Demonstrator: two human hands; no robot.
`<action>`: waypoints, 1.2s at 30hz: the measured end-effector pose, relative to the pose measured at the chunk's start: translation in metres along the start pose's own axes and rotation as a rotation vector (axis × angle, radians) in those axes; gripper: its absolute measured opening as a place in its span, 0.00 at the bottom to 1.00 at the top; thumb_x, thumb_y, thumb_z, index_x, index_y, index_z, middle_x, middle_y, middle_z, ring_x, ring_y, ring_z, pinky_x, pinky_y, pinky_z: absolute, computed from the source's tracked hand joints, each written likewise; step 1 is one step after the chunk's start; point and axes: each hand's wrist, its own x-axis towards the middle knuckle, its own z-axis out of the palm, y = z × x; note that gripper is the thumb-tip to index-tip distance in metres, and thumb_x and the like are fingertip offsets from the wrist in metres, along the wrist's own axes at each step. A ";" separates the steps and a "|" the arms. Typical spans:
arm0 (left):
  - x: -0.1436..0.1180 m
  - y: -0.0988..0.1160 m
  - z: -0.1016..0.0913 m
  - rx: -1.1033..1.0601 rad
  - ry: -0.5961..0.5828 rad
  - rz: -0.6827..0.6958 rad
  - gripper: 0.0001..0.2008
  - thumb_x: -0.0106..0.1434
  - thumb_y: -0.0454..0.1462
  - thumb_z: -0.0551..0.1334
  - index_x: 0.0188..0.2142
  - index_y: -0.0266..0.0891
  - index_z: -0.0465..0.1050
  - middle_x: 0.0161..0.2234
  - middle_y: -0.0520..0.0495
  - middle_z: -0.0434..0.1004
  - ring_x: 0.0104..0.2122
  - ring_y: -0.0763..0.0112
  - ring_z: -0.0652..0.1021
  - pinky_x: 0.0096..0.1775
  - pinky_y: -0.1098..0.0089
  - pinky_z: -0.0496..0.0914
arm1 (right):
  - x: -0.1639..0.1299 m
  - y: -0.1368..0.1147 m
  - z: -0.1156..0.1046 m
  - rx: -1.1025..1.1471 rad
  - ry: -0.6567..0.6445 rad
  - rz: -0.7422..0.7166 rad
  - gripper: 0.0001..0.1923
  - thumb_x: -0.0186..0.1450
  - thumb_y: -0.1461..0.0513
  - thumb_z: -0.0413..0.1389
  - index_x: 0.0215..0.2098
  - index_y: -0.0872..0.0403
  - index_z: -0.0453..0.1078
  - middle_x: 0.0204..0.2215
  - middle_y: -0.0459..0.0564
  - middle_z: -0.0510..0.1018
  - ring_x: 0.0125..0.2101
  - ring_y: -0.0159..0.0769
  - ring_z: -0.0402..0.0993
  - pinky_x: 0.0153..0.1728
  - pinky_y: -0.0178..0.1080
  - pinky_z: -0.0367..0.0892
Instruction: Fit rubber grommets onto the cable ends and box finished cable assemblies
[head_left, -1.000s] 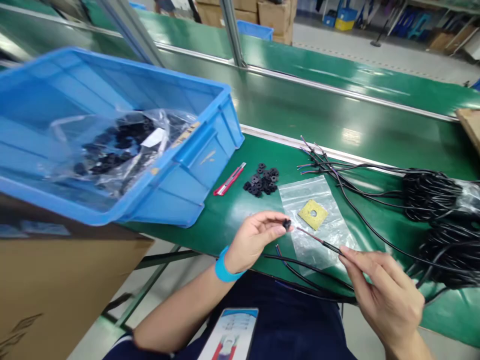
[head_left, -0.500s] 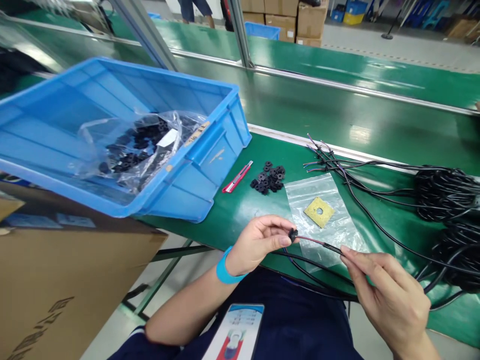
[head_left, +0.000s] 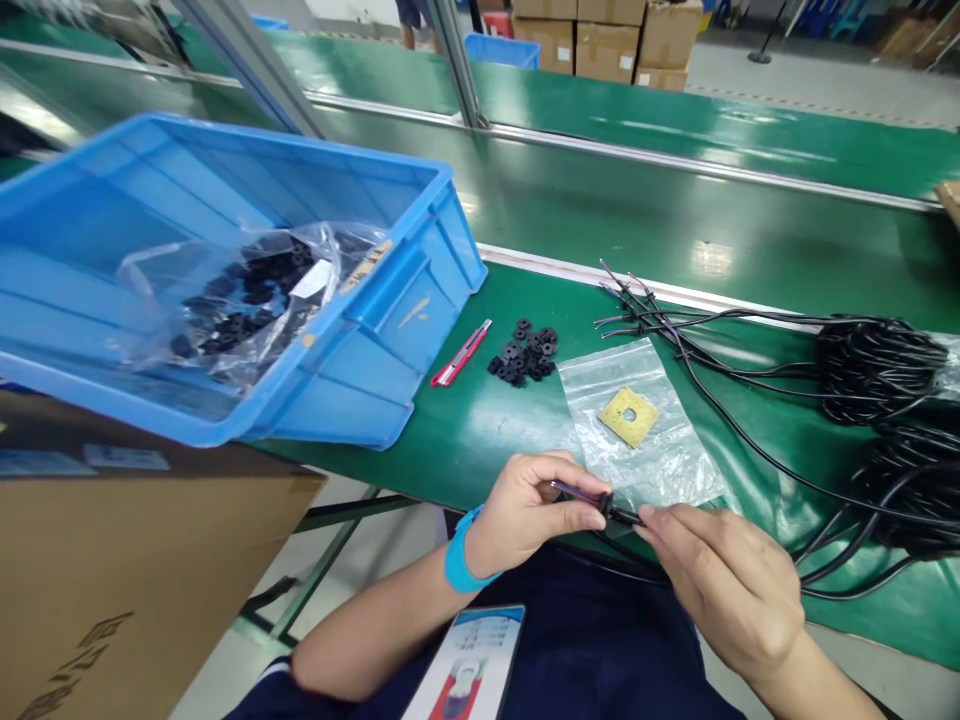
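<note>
Between thumb and fingers, my left hand (head_left: 536, 505) pinches a small black rubber grommet (head_left: 606, 504). Thin wires stick out of the grommet to the left, past my fingertips. My right hand (head_left: 731, 570) grips the black cable (head_left: 626, 516) just right of the grommet, and the two hands are close together. Beyond them a yellow square pad (head_left: 628, 416) with a round hole lies on a clear zip bag (head_left: 675, 470). A pile of black grommets (head_left: 523, 354) rests on the green table, with a red utility knife (head_left: 461, 353) to its left.
A large blue bin (head_left: 420, 300) on the left holds a plastic bag of black parts (head_left: 262, 290). Coiled black cables (head_left: 874, 370) lie at right, their stripped wire ends (head_left: 630, 305) near the white rail. A cardboard box (head_left: 150, 580) stands at lower left.
The grommet has gone from the thin wires onto the black cable, and the wire ends now poke out beyond it. My right hand has come left, nearer my left hand. The view has shifted slightly.
</note>
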 end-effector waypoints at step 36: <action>0.015 -0.005 -0.008 0.267 -0.248 0.400 0.09 0.59 0.41 0.74 0.37 0.39 0.84 0.37 0.42 0.87 0.38 0.63 0.86 0.49 0.64 0.78 | 0.012 -0.001 0.023 0.735 -0.337 0.539 0.13 0.74 0.61 0.53 0.31 0.52 0.71 0.23 0.40 0.75 0.25 0.23 0.71 0.29 0.26 0.64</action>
